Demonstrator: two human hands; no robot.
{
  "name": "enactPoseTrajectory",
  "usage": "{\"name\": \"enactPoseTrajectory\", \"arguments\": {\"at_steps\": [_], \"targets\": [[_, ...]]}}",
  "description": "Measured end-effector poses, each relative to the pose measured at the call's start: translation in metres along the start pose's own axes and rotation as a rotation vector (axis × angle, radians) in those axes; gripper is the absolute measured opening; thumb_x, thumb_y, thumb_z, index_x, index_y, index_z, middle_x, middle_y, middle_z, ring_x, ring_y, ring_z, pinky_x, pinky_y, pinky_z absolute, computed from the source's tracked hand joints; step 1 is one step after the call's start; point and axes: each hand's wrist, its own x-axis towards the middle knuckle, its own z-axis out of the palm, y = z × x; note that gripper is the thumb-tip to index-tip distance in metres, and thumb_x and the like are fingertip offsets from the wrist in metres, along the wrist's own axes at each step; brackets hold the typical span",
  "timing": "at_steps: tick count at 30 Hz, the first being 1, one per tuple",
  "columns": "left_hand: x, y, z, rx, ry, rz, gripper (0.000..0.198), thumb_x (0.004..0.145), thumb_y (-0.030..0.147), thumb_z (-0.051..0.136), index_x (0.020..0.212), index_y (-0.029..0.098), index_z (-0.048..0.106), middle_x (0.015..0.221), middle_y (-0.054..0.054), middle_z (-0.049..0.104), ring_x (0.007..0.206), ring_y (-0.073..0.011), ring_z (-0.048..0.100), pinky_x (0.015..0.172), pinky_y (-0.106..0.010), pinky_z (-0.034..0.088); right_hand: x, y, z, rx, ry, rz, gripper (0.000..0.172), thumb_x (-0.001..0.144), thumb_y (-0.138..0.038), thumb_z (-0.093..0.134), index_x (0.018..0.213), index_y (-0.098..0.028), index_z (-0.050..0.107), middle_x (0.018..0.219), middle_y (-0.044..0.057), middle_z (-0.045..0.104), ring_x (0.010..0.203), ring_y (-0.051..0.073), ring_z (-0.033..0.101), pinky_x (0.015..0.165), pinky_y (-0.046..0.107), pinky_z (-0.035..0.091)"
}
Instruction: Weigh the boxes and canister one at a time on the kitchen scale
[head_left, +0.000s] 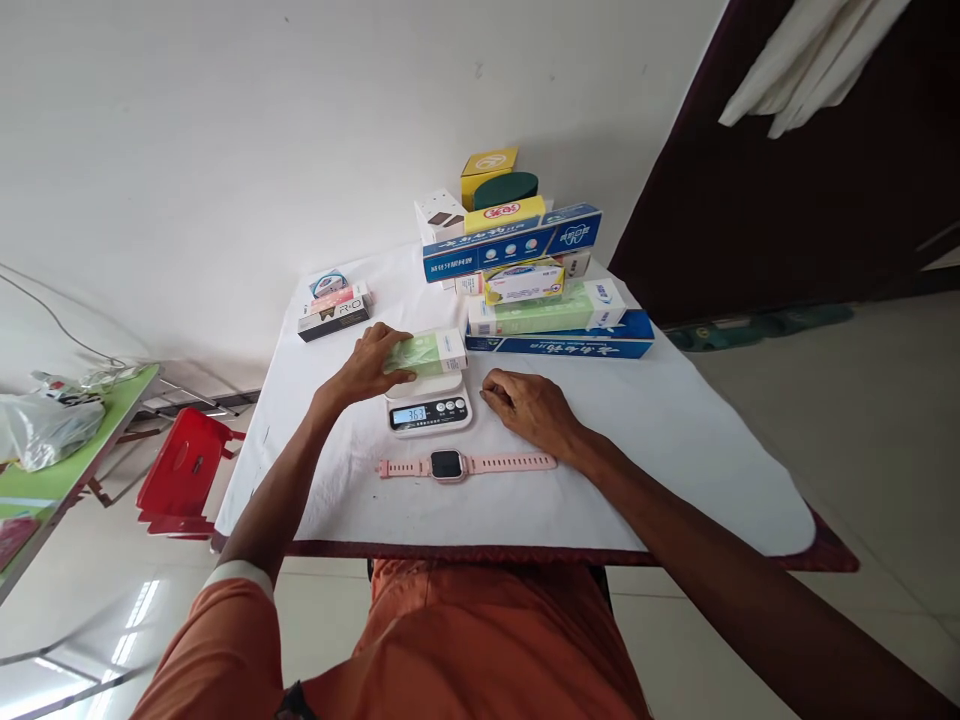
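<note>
A white kitchen scale (430, 418) with a lit display sits near the middle of the table. On top of it lies a pale green and white box (429, 354), its left end gripped between the thumb and fingers of my left hand (373, 364). My right hand (531, 405) rests on the cloth just right of the scale, fingers curled; whether anything is inside them is hidden. In front of the scale, a pink-strapped watch (448, 465) is stretched out flat.
Stacked boxes, among them a long blue box (517, 247) and a yellow box (487, 170), stand at the back against the wall. A black box (334, 319) with smaller boxes lies back left. A red chair (187, 465) stands left of the white-covered table (675, 470).
</note>
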Motion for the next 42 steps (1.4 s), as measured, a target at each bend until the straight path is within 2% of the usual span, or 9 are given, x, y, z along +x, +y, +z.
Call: {"name": "enactPoseTrajectory", "arguments": {"at_steps": [3,8,11,23,26,30,33,38,42], "targets": [[-0.006,0.0,-0.003,-0.09,0.154,0.004,0.077,0.087,0.068,0.076,0.15,0.029,0.056,0.139,-0.013,0.057,0.131,-0.0332,0.057,0.115,-0.052,0.049,0.0,0.0,0.0,0.006,-0.002,0.004,0.014,0.098,-0.024,0.057,0.091,-0.023,0.07,0.09,0.006,0.08,0.078,0.023,0.071,0.07,0.031,0.041],[-0.017,-0.004,0.004,-0.224,0.693,-0.09,0.073,0.098,0.076,0.055,0.153,0.028,0.051,0.147,-0.015,0.055,0.133,-0.0304,0.061,0.114,-0.048,0.051,0.001,-0.002,0.0,0.004,-0.012,0.024,0.013,0.097,-0.023,0.058,0.09,-0.023,0.069,0.09,0.005,0.08,0.079,0.022,0.071,0.07,0.03,0.04],[-0.022,-0.005,0.013,-0.232,0.823,-0.151,0.073,0.099,0.077,0.049,0.152,0.027,0.051,0.145,-0.016,0.057,0.132,-0.03,0.062,0.112,-0.047,0.052,0.001,-0.002,-0.001,0.001,-0.012,0.023,0.013,0.098,-0.024,0.057,0.09,-0.022,0.068,0.088,0.005,0.079,0.078,0.022,0.07,0.07,0.03,0.04],[-0.023,-0.003,0.028,-0.108,0.761,-0.097,0.068,0.102,0.075,0.046,0.147,0.025,0.054,0.136,-0.016,0.062,0.128,-0.0295,0.061,0.11,-0.049,0.05,0.001,0.001,0.001,-0.002,-0.008,0.007,0.015,0.098,-0.025,0.057,0.092,-0.022,0.07,0.086,0.005,0.079,0.076,0.022,0.069,0.07,0.031,0.04],[-0.024,-0.001,0.027,-0.071,0.581,-0.102,0.065,0.102,0.073,0.048,0.146,0.026,0.055,0.138,-0.015,0.062,0.131,-0.0308,0.06,0.114,-0.051,0.047,0.001,-0.001,0.0,0.002,-0.016,0.015,0.015,0.098,-0.025,0.057,0.092,-0.022,0.07,0.088,0.006,0.079,0.078,0.022,0.07,0.07,0.031,0.04],[-0.023,-0.001,0.019,0.048,0.288,-0.132,0.061,0.094,0.064,0.068,0.142,0.026,0.06,0.132,-0.013,0.068,0.129,-0.0344,0.06,0.117,-0.055,0.042,0.001,-0.003,-0.002,0.008,-0.012,0.009,0.016,0.097,-0.022,0.056,0.092,-0.022,0.07,0.09,0.005,0.08,0.078,0.022,0.069,0.07,0.03,0.04],[-0.02,-0.003,0.012,0.071,0.173,-0.128,0.053,0.09,0.053,0.076,0.134,0.026,0.065,0.121,-0.01,0.071,0.119,-0.0331,0.064,0.112,-0.053,0.046,0.002,-0.005,-0.004,-0.006,-0.019,0.005,0.016,0.098,-0.02,0.056,0.092,-0.022,0.07,0.091,0.006,0.08,0.079,0.021,0.07,0.07,0.03,0.039],[-0.02,0.003,-0.001,0.031,0.197,-0.108,0.046,0.087,0.054,0.079,0.123,0.025,0.069,0.117,-0.009,0.073,0.111,-0.0319,0.067,0.102,-0.049,0.052,0.002,-0.01,-0.009,-0.048,-0.062,0.043,0.015,0.1,-0.018,0.057,0.095,-0.02,0.071,0.093,0.006,0.08,0.08,0.021,0.07,0.07,0.03,0.037],[-0.007,0.024,-0.016,-0.046,0.279,-0.037,0.053,0.087,0.063,0.077,0.123,0.025,0.069,0.116,-0.008,0.072,0.104,-0.0285,0.068,0.093,-0.043,0.056,0.003,-0.012,-0.011,-0.044,-0.075,0.046,0.016,0.102,-0.019,0.056,0.098,-0.019,0.072,0.097,0.008,0.08,0.085,0.023,0.071,0.071,0.03,0.037]]}}
